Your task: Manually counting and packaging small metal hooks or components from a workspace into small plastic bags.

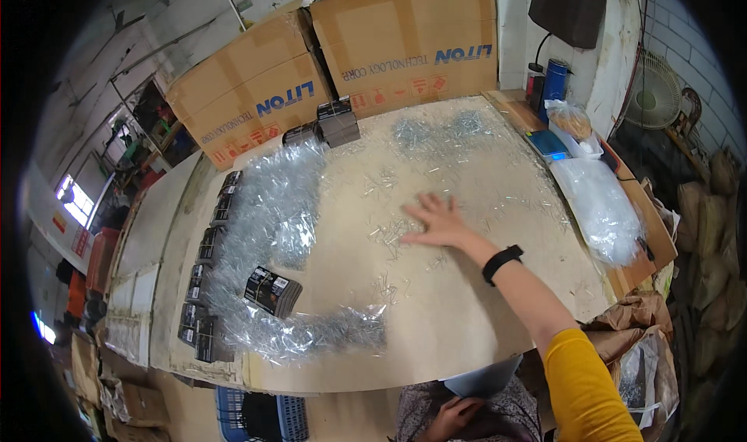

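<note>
My right hand (438, 222), fingers spread, lies low over the pale tabletop (459, 310) among loose, thin, clear rods (387, 232). It grips nothing. Below the table's front edge, my left hand (455, 417) is close to my lap, its fingers curled at the lower edge of a smooth blue-grey, tray-like thing (486, 380); part of this hold is hidden. A thick heap of the clear rods (268, 201) runs down the left side and bends along the front. On it rests a tilted, banded stack of dark printed cards (271, 290).
More dark card stacks line the left edge, such as one stack (204, 339), and another (338, 123) stands at the back. Tall cardboard boxes (405, 41) wall the rear. At right are a small scale (547, 143) and a clear plastic bag (597, 205). A blue basket (292, 419) sits below.
</note>
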`<state>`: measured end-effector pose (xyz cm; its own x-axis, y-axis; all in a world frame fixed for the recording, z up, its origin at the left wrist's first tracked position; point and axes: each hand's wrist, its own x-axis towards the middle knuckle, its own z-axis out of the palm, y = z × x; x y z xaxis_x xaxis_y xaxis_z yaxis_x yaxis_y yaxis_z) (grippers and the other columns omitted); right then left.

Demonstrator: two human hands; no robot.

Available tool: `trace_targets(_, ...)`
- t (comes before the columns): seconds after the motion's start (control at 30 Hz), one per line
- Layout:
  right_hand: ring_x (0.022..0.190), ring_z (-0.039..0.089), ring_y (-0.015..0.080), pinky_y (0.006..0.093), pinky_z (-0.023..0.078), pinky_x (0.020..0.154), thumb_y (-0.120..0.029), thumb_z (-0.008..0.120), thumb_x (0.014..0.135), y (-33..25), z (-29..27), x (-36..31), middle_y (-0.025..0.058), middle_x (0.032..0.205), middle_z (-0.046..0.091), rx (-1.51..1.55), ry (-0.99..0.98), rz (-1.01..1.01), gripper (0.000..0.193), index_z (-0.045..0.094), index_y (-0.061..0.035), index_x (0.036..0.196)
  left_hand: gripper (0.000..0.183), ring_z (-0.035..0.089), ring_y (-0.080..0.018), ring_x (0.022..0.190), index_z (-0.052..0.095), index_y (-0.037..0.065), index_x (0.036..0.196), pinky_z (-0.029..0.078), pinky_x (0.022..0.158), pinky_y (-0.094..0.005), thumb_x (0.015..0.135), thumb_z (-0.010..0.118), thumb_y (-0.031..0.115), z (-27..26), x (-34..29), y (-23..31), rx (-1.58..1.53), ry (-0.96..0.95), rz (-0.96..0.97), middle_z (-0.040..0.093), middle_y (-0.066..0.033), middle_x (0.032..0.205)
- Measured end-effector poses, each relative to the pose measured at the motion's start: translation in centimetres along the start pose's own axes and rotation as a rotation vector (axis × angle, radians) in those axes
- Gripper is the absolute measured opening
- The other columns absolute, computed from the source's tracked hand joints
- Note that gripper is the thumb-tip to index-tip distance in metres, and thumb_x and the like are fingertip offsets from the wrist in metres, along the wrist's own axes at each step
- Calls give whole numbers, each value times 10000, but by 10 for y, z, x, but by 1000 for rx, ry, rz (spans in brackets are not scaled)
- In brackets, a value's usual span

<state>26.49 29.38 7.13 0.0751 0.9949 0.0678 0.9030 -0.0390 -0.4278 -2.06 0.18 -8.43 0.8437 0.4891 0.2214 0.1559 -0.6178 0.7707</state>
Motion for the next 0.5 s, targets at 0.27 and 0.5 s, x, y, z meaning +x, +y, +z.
trace_targets(0.27, 1414, 296, 302, 653, 206, 1099, -289, 599, 850, -30, -15, -84, 79, 1526, 364, -32, -283, -322, 453, 591, -259, 1301, 168, 679, -222, 886, 706, 75, 1026, 529, 844, -329, 865, 699, 121, -23, 24, 40, -339, 52, -231, 717, -41, 1018)
trace_targets(0.5, 1298, 479, 320, 373, 376, 1098, 142, 482, 748, 5, -66, -204, 139, 1349, 559, 507, 35, -174, 559, 623, -84, 1239, 164, 684, -201, 816, 717, 56, 966, 530, 739, -292, 813, 765, 92, -28, 32, 54, -445, 134, -304, 715, -92, 899)
